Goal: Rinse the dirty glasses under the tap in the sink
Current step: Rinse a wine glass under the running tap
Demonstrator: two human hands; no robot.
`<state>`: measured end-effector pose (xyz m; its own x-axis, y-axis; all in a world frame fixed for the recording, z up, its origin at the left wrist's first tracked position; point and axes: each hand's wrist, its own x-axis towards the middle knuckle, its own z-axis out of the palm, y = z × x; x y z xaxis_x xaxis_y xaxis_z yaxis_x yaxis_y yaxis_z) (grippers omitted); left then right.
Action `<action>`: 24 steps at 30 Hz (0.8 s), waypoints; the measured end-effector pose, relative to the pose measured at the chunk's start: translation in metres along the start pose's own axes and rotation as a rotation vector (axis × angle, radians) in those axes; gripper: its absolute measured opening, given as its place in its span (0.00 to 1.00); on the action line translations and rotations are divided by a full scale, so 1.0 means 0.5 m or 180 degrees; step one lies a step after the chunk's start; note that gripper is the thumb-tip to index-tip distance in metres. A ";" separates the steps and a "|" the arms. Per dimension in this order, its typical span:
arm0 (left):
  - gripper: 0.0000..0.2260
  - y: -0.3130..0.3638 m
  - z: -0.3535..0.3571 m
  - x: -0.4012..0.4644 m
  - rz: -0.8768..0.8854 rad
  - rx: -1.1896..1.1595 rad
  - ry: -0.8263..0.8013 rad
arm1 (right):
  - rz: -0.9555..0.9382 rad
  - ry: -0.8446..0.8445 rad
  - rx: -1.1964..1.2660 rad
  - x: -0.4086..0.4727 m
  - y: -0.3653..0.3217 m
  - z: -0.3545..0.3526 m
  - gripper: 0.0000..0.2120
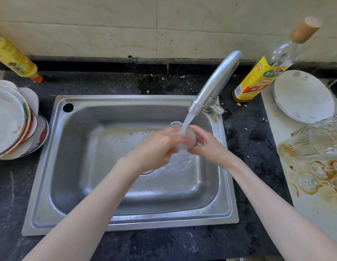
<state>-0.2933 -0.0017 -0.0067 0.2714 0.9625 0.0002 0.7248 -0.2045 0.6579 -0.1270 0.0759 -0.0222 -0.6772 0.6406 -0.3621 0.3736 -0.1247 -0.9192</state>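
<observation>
Both hands over the stainless sink (73,166), meeting under the tap (214,85), whose spout sits at about 1 o'clock from the basin centre. Water stream (186,122) running, falling onto a small clear glass (185,141) held between the hands, above the basin's right half.

Left hand (156,146): fingers curled around the glass from its 9 o'clock side. Right hand (206,143): fingers and thumb curled on the glass from 3 o'clock; exact contact blurred by water. Glass orientation not readable.

Water pools and ripples on the basin floor below the hands, around the partly hidden drain (147,172).

At 3 o'clock from the sink, on a white board (314,208) smeared with brown stains: a cluster of dirty glasses (314,146), some lying on their sides. A white plate (303,97) beyond them, at 2 o'clock. A yellow-labelled bottle (265,72) with tan cap stands just beside the tap base.

At 9 o'clock, a stack of plates (15,121) on the dark counter (246,140). At 10 o'clock, a yellow bottle (13,57).
</observation>
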 end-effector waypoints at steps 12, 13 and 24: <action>0.15 -0.011 -0.006 0.008 -0.0574 -0.0372 -0.0692 | 0.0358 0.0386 0.0152 0.010 0.013 0.046 0.30; 0.15 -0.006 -0.012 0.010 -0.0598 -0.0213 -0.0752 | 0.0483 0.0293 0.0345 0.014 0.015 0.051 0.36; 0.12 0.004 0.051 -0.025 -0.0268 -0.0414 -0.0272 | 0.0567 0.0368 0.0029 0.020 0.030 0.070 0.28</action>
<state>-0.2793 -0.0188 -0.0245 0.2701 0.9554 -0.1195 0.6607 -0.0936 0.7448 -0.1505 0.0538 -0.0452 -0.5235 0.6903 -0.4994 0.4748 -0.2503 -0.8437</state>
